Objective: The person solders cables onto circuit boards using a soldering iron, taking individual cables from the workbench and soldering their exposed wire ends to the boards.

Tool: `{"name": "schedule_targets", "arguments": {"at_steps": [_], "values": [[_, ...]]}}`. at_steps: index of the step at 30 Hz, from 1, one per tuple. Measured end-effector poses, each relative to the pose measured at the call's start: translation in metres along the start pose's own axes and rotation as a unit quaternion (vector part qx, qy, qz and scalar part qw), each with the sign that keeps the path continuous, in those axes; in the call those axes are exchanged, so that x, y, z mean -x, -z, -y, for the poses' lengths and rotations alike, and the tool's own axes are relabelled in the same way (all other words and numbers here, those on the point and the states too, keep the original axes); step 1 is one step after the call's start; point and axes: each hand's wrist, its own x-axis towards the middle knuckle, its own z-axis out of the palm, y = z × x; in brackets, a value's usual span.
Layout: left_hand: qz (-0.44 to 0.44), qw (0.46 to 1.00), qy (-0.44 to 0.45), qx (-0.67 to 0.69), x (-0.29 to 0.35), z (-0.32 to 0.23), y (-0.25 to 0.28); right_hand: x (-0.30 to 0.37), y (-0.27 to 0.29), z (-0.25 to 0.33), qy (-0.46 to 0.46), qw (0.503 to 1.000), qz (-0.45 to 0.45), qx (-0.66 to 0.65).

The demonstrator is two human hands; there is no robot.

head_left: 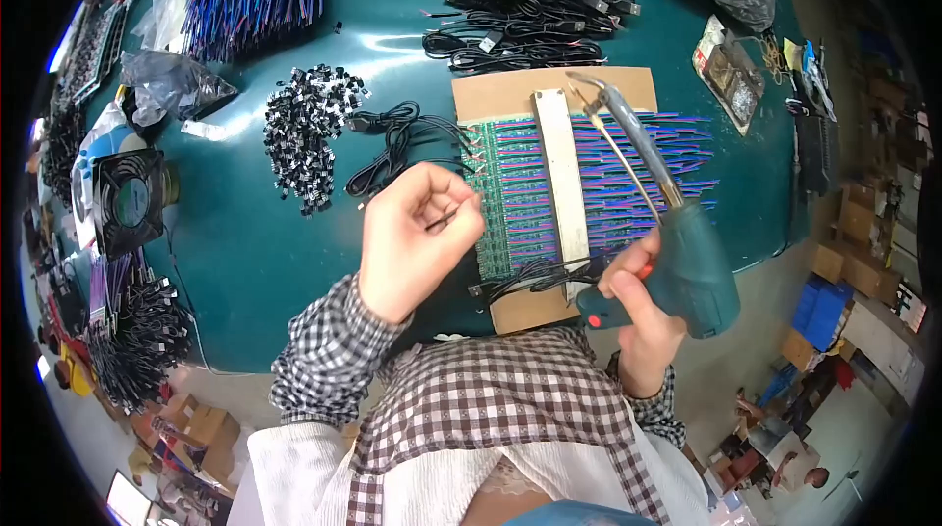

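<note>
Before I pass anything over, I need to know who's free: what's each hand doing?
Left hand: closed, pinching something thin and dark, apparently a wire.
Right hand: closed, holding the soldering gun.

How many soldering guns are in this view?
1: the green soldering gun, held in the right hand. Others may be hidden among the background clutter.

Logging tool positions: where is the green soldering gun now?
The soldering gun is in the right hand, right of centre in the head view, its green body right of the pale bar.
</note>
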Motion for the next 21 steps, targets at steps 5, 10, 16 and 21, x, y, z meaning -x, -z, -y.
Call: {"name": "schedule_targets", "arguments": {"at_steps": [5, 10, 16, 21], "values": [[0.026, 0.997, -0.001, -0.078, -0.02, 0.007, -0.002, 0.019, 0.017, -0.018, 0.03, 0.992, 0.015, -0.122], [0.042, 0.99, -0.021, -0.13, -0.03, 0.009, 0.001, 0.031, 0.022, -0.02, -0.01, 0.997, 0.049, -0.062], [0.019, 0.985, -0.056, -0.164, -0.031, 0.014, -0.002, 0.038, 0.025, -0.03, -0.038, 0.995, 0.059, -0.066], [0.024, 0.978, -0.073, -0.194, -0.032, 0.012, -0.001, 0.038, 0.019, -0.028, -0.055, 0.998, 0.025, -0.032]]}}
